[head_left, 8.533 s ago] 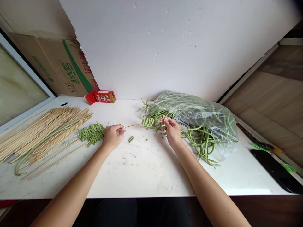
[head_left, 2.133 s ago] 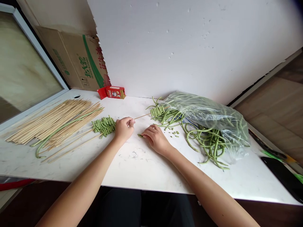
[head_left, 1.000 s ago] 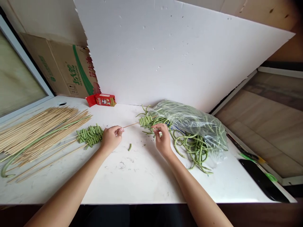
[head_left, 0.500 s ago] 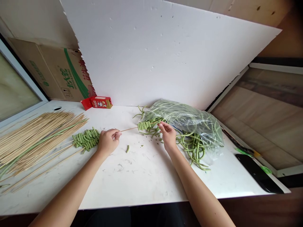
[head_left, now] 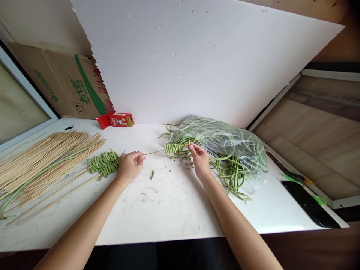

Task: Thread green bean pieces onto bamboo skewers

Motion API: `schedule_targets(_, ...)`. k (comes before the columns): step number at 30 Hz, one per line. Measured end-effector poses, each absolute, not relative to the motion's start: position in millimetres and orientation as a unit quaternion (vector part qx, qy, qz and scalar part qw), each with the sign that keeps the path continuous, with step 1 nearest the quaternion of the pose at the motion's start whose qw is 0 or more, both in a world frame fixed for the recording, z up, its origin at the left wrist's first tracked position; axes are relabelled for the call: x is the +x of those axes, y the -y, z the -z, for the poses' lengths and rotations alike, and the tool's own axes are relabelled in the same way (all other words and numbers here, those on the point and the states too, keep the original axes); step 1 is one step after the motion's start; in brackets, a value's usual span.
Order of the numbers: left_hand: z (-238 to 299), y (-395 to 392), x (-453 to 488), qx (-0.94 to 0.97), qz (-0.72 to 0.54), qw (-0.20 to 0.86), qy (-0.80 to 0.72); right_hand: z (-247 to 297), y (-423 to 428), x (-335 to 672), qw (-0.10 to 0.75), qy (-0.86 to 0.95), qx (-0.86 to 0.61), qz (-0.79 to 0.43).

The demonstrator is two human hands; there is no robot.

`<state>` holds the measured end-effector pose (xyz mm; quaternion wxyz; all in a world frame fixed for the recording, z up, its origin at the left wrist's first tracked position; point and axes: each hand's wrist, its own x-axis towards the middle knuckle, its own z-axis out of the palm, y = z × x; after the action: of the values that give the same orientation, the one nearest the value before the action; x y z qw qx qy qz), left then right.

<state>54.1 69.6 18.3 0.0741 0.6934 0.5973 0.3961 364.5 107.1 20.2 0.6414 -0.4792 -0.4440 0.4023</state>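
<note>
My left hand (head_left: 131,165) is closed in a pinch on a thin bamboo skewer (head_left: 154,152), which points to the right above the table. Several short pieces of green bean (head_left: 172,148) sit side by side on the skewer. At its far end my right hand (head_left: 199,156) pinches one more bean piece (head_left: 189,143) upright between thumb and fingers; whether the tip has gone through it I cannot tell. Left of my left hand lie filled bean skewers (head_left: 103,164), their bare sticks pointing to the lower left. A loose bean piece (head_left: 152,174) lies on the table between my arms.
Many bare skewers (head_left: 47,157) lie at the left, with a long bean across them. A clear plastic bag (head_left: 222,137) of long beans (head_left: 234,176) spills out at the right. Beyond are a red box (head_left: 122,120), a black phone-like slab (head_left: 308,204) and scissors (head_left: 292,174).
The whole view has shifted slightly. Both hands keep nearly the same pose, with the skewer in my left and the bean piece in my right at the skewer's end.
</note>
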Motion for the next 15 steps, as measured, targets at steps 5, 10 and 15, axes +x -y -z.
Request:
schedule_targets(5, -18.7, -69.3, 54.5, 0.689, -0.397, 0.077, -0.602, -22.4, -105.6, 362.7, 0.638, 0.45, -0.472, -0.408)
schedule_targets(10, -20.5, -68.9, 54.9, 0.687, -0.389, 0.066, -0.61, -23.6, -104.7, 362.6, 0.631, 0.454, -0.479, -0.408)
schedule_targets(15, -21.3, -68.1, 55.5, 0.688, -0.387, 0.073, -0.609, -21.8, -105.5, 361.8, 0.627, 0.46, -0.476, -0.41)
